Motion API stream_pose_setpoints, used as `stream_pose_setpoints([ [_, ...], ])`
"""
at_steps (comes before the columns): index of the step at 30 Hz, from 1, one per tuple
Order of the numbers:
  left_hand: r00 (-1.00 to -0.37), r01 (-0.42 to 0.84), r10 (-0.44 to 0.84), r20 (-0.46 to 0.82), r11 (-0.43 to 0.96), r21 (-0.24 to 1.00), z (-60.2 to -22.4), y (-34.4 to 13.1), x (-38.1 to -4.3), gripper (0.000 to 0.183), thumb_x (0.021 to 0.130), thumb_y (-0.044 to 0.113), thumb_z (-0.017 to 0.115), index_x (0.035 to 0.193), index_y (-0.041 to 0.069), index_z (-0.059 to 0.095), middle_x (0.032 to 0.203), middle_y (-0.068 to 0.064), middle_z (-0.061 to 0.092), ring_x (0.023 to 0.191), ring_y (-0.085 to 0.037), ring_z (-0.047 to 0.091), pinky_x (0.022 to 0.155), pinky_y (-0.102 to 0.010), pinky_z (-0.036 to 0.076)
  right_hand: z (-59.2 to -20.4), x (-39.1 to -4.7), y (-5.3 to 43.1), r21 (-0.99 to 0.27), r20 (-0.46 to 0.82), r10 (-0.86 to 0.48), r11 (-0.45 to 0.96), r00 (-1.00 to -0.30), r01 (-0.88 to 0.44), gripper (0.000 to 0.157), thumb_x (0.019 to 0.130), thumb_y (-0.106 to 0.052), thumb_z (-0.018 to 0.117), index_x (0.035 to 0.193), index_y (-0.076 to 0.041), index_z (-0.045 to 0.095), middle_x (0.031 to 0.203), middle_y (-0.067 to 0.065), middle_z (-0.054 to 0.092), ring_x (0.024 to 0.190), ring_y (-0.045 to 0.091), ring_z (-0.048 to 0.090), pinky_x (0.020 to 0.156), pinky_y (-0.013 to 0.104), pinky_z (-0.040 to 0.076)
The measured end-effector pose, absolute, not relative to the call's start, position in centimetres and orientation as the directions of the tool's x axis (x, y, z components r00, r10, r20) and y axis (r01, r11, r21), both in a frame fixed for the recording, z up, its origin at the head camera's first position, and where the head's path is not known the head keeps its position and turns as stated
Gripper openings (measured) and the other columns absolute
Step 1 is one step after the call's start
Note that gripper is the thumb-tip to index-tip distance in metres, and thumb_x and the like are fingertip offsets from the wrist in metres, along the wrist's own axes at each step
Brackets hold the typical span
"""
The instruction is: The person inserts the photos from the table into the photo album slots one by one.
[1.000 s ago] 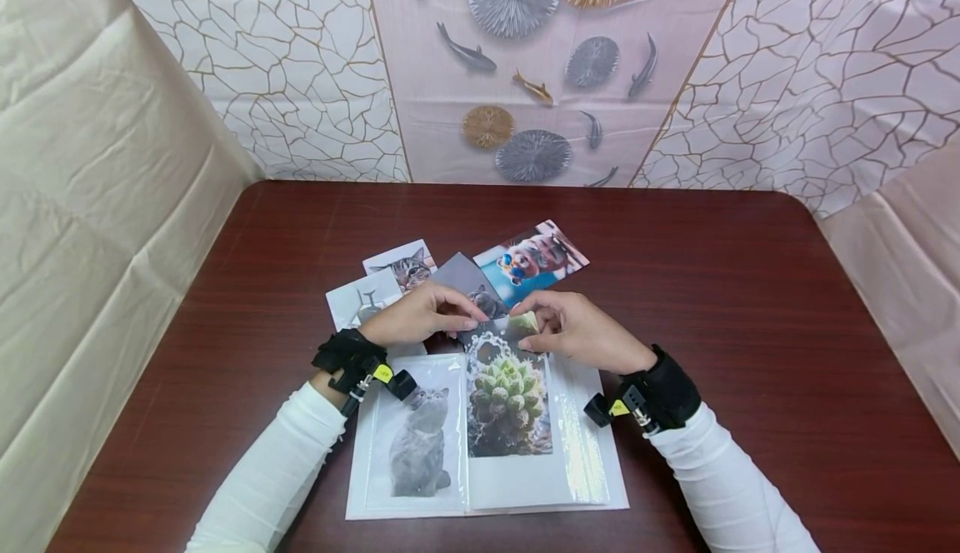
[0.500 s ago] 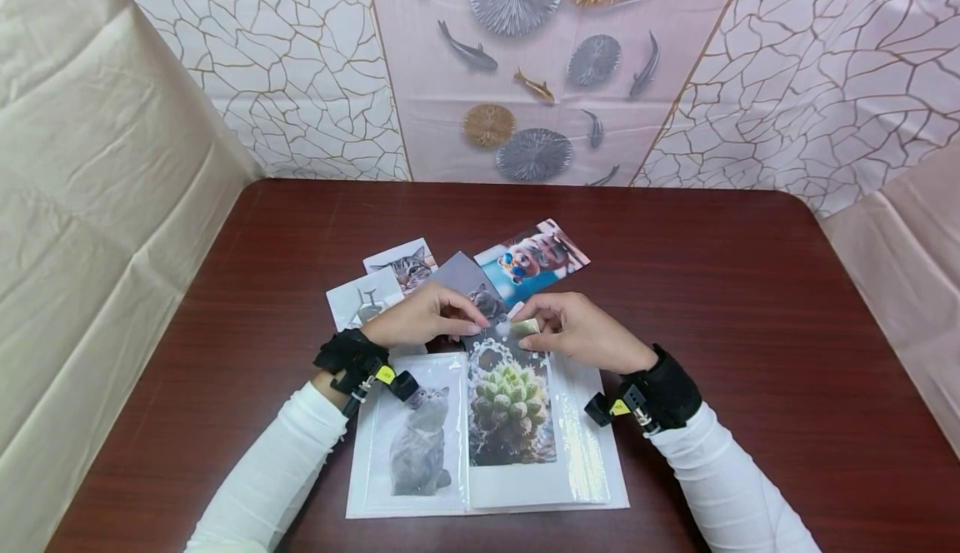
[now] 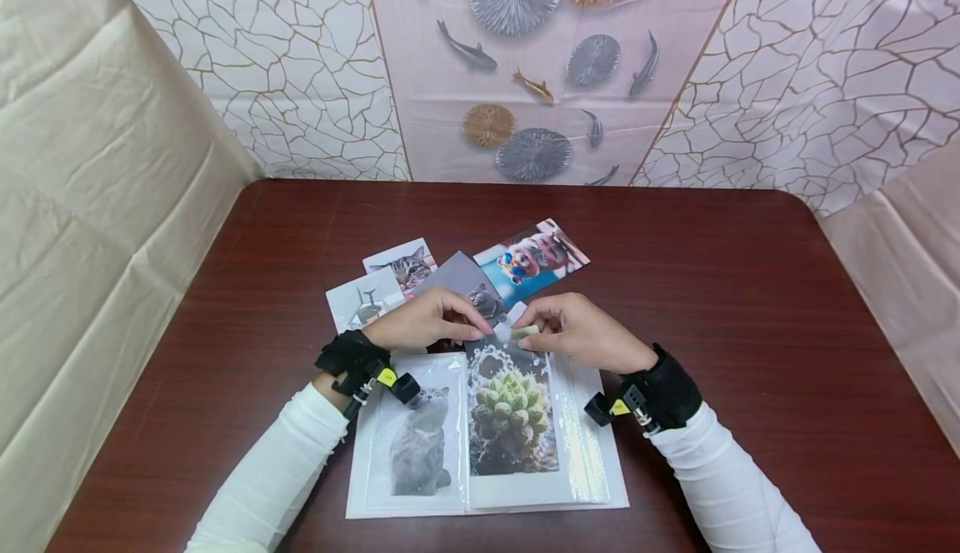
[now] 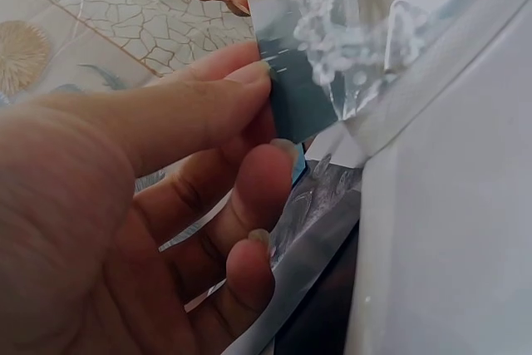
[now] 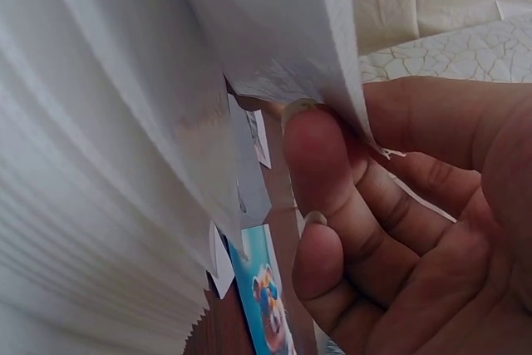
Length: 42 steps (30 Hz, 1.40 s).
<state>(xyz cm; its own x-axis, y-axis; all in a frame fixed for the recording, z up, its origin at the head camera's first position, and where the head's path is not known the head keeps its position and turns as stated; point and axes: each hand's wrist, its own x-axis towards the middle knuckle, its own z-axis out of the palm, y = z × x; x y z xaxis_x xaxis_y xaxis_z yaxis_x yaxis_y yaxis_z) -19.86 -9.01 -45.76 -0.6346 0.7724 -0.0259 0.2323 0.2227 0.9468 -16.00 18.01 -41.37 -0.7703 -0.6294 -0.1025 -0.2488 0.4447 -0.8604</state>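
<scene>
An open photo album with clear pockets lies near the table's front edge. A succulent photo sits most of the way down its right-hand pocket, white page showing below it. My left hand pinches the photo's top left corner between thumb and index finger; the left wrist view shows this dark corner closely. My right hand pinches at the top right, where a pale green corner shows. In the right wrist view, its thumb and finger hold a white edge; which layers are between them is hidden.
A grey cat photo fills the left page. Behind the album lie several loose prints: a tabby cat, a vase-like picture, a grey cat print and a blue animal picture. A patterned cloth hangs behind the table.
The succulent photo has slid down a little in the pocket, toward the front edge. My left fingers have shifted slightly right and down; the right hand has barely moved.
</scene>
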Motion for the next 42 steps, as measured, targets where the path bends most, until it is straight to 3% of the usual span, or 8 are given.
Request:
stream_pose_setpoints([
  [4,-0.619,0.244,0.785,-0.019,0.215,0.946,-45.7,-8.9,-19.8,0.019,0.092,0.019,0.062,0.107,0.013,0.074,0.089,-0.008,0.066,0.057,-0.032,0.045,0.055,-0.028,0.039,-41.4,-16.0,18.0,-0.860,-0.113,-0.629,0.449,-0.769,-0.241,0.015,0.091,-0.021,0.065,0.103,-0.014,0.070,0.085,0.001,0.067,0.078,0.017,0.060,0.069,0.030,0.046],
  [12,-0.603,0.263,0.798,-0.006,0.206,0.942,-45.9,-8.6,-19.6,0.017,0.089,0.019,0.067,0.104,0.014,0.074,0.090,-0.004,0.068,0.064,-0.019,0.051,0.060,-0.027,0.041,-41.3,-16.0,18.0,-0.849,-0.124,-0.638,0.465,-0.760,-0.251,0.014,0.093,-0.023,0.062,0.098,-0.016,0.072,0.081,0.002,0.064,0.070,0.017,0.051,0.063,0.028,0.040],
  [18,-0.607,0.258,0.794,-0.032,0.235,0.937,-45.7,-8.4,-19.3,0.021,0.089,0.022,0.067,0.107,0.012,0.071,0.081,-0.005,0.066,0.063,-0.022,0.052,0.059,-0.027,0.039,-41.0,-15.9,18.0,-0.843,-0.115,-0.655,0.462,-0.747,-0.275,0.014,0.094,-0.020,0.060,0.101,-0.016,0.072,0.082,-0.001,0.065,0.067,0.014,0.050,0.062,0.027,0.040],
  [26,-0.609,0.219,0.790,-0.072,0.254,0.942,-45.4,-8.3,-19.0,0.025,0.089,0.023,0.067,0.111,0.011,0.069,0.086,-0.005,0.067,0.065,-0.028,0.053,0.060,-0.027,0.040,-41.1,-16.0,17.9,-0.848,-0.113,-0.657,0.454,-0.745,-0.272,0.015,0.095,-0.020,0.059,0.100,-0.016,0.072,0.089,-0.003,0.069,0.072,0.014,0.055,0.064,0.027,0.044],
  [35,-0.601,0.208,0.795,-0.079,0.251,0.945,-45.4,-8.0,-18.8,0.031,0.089,0.021,0.067,0.119,0.011,0.065,0.088,-0.006,0.066,0.064,-0.027,0.052,0.059,-0.026,0.039,-41.3,-15.9,17.7,-0.863,-0.079,-0.647,0.425,-0.758,-0.273,0.014,0.094,-0.022,0.061,0.101,-0.013,0.069,0.083,0.001,0.066,0.071,0.016,0.055,0.065,0.027,0.044],
  [42,-0.598,0.231,0.798,-0.074,0.260,0.938,-45.0,-8.1,-18.4,0.028,0.093,0.022,0.063,0.119,0.016,0.064,0.088,-0.006,0.065,0.063,-0.027,0.051,0.058,-0.027,0.039,-40.9,-15.5,17.4,-0.880,-0.026,-0.613,0.388,-0.789,-0.272,0.016,0.097,-0.020,0.056,0.106,-0.012,0.067,0.086,0.003,0.063,0.074,0.021,0.056,0.069,0.031,0.046],
])
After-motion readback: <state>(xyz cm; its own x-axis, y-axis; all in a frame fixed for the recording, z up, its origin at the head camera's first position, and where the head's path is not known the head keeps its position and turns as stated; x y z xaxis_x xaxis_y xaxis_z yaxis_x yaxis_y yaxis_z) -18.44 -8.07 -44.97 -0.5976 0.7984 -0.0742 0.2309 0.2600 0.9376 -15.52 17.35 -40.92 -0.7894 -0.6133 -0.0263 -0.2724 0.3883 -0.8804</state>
